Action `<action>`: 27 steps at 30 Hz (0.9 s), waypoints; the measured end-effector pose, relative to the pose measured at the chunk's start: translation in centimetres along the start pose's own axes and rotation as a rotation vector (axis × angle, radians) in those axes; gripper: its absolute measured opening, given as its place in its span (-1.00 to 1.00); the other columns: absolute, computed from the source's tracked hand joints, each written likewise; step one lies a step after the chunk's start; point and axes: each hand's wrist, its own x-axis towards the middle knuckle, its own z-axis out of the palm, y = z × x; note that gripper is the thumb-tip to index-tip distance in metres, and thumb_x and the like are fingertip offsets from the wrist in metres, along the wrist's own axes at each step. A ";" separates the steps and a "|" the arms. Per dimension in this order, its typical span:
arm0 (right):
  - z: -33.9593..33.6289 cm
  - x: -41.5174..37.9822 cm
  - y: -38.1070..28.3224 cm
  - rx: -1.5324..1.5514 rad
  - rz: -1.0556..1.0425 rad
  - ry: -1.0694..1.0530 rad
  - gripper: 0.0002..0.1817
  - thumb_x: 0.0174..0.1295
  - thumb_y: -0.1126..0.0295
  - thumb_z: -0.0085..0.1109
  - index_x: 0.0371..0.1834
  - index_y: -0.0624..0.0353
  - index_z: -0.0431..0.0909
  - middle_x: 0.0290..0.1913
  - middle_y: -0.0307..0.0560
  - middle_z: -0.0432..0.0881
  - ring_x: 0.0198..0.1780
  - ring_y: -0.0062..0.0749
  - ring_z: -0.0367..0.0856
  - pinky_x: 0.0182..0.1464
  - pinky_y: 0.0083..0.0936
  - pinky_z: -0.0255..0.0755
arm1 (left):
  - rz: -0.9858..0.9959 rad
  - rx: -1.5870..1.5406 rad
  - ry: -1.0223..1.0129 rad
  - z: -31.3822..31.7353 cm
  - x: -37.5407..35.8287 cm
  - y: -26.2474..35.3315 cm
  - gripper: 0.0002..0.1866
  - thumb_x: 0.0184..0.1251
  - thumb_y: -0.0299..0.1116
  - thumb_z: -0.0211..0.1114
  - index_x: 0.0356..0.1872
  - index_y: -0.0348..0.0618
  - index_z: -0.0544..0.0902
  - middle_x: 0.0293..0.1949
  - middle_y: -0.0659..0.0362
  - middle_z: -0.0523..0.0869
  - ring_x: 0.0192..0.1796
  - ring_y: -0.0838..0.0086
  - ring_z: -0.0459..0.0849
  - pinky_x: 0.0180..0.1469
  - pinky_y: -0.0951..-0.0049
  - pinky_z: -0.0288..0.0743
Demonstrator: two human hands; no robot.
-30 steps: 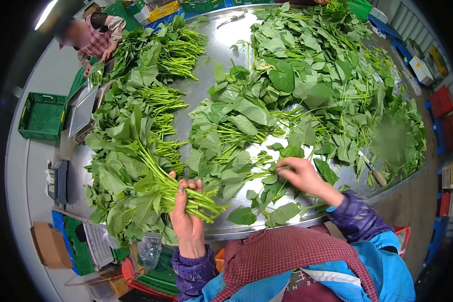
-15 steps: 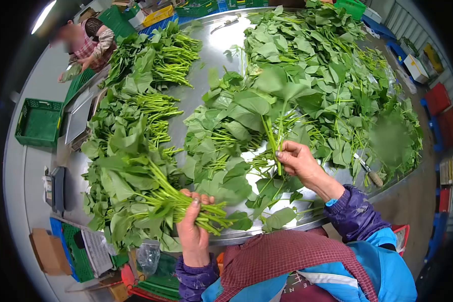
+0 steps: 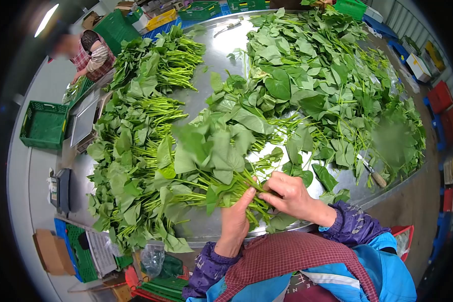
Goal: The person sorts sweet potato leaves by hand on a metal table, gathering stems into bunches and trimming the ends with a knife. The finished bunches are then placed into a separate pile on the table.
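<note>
My left hand (image 3: pixel 235 217) is closed around a bunch of leafy green stems (image 3: pixel 221 158), near their cut ends. The leaves point up and to the left over the metal table (image 3: pixel 206 231). My right hand (image 3: pixel 296 199) touches the bunch from the right, its thumb and fingers pinching stems beside my left thumb. On the left lies a long row of bundled greens (image 3: pixel 131 146), stem ends facing right. A large loose heap of the same greens (image 3: pixel 327 85) covers the right side.
A knife with a wooden handle (image 3: pixel 376 176) lies at the heap's near right edge. Another bladed tool (image 3: pixel 228 27) rests at the far end. A co-worker (image 3: pixel 93 55) stands at the far left, near a green crate (image 3: pixel 44 123). A scale-like device (image 3: pixel 61 191) sits left.
My right hand has come down and left with its stems to meet the bunch. My left hand has moved right and turned the bunch's leaves upward. The co-worker's hands have shifted down.
</note>
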 end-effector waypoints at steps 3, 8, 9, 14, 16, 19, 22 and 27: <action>-0.5 0.1 -0.6 -0.094 -0.062 -0.073 -0.83 -0.06 0.40 0.26 -0.48 0.18 0.45 -0.57 -0.10 0.34 -0.57 -0.19 0.42 -0.56 -0.38 0.29 | -0.022 0.046 -0.072 -1.2 0.1 0.0 -0.70 0.14 -0.59 0.17 -0.05 -0.28 0.47 -0.12 0.14 0.58 -0.11 0.48 0.54 -0.04 0.50 0.41; -0.3 0.0 0.2 0.105 0.004 -0.054 -0.84 0.01 0.38 0.22 -0.41 0.18 0.46 -0.58 -0.18 0.35 -0.61 -0.44 0.37 -0.60 -0.57 0.23 | -0.103 0.001 -0.139 -1.5 -0.4 0.2 -0.67 0.15 -0.54 0.18 -0.03 -0.29 0.44 -0.16 0.16 0.58 -0.16 0.51 0.54 -0.12 0.55 0.42; -0.3 0.0 0.2 0.187 0.112 -0.055 -0.84 0.05 0.38 0.20 -0.39 0.19 0.45 -0.57 -0.24 0.36 -0.61 -0.58 0.35 -0.60 -0.64 0.20 | -0.082 -0.028 -0.165 -1.4 -0.5 0.2 -0.68 0.14 -0.53 0.19 -0.04 -0.28 0.45 -0.15 0.16 0.57 -0.15 0.51 0.53 -0.11 0.55 0.42; 0.6 -0.2 -0.2 0.722 0.597 -0.077 -0.83 0.13 0.38 0.16 -0.33 0.25 0.45 -0.56 -0.37 0.38 -0.58 -0.82 0.25 -0.58 -0.73 0.13 | -0.049 -0.002 -0.158 -1.2 -0.7 0.0 -0.73 0.14 -0.51 0.21 -0.11 -0.24 0.48 -0.17 0.20 0.56 -0.12 0.53 0.51 -0.06 0.54 0.39; 0.6 -0.1 -0.3 0.789 0.645 -0.116 -0.82 0.14 0.37 0.16 -0.32 0.26 0.45 -0.56 -0.41 0.38 -0.58 -0.86 0.23 -0.58 -0.74 0.12 | -0.043 0.005 -0.159 -1.4 -0.6 -0.1 -0.74 0.13 -0.51 0.22 -0.12 -0.24 0.48 -0.18 0.20 0.56 -0.12 0.53 0.51 -0.07 0.54 0.39; 0.2 -0.2 -0.7 0.703 0.597 -0.065 -0.82 0.13 0.38 0.16 -0.30 0.26 0.46 -0.60 -0.44 0.36 -0.61 -0.86 0.21 -0.57 -0.79 0.12 | -0.049 0.027 -0.136 -1.2 -0.4 -0.2 -0.76 0.13 -0.50 0.23 -0.16 -0.23 0.50 -0.19 0.20 0.57 -0.12 0.54 0.52 -0.07 0.55 0.39; 0.0 -0.6 -0.3 0.652 0.599 -0.075 -0.84 0.13 0.39 0.16 -0.29 0.23 0.48 -0.59 -0.45 0.39 -0.61 -0.86 0.22 -0.57 -0.83 0.11 | -0.061 0.035 -0.111 -0.9 -0.5 0.2 -0.77 0.12 -0.50 0.23 -0.17 -0.24 0.49 -0.20 0.18 0.57 -0.14 0.51 0.53 -0.05 0.53 0.40; -5.4 0.2 2.4 1.079 0.603 0.334 -0.81 0.19 0.30 0.06 -0.20 0.13 0.43 -0.41 -0.37 0.42 -0.48 -0.76 0.36 -0.57 -0.76 0.21 | 0.104 -0.248 -0.037 -3.2 0.0 2.6 -0.71 0.16 -0.50 0.18 -0.08 -0.21 0.39 -0.22 0.15 0.53 -0.16 0.43 0.52 0.04 0.41 0.41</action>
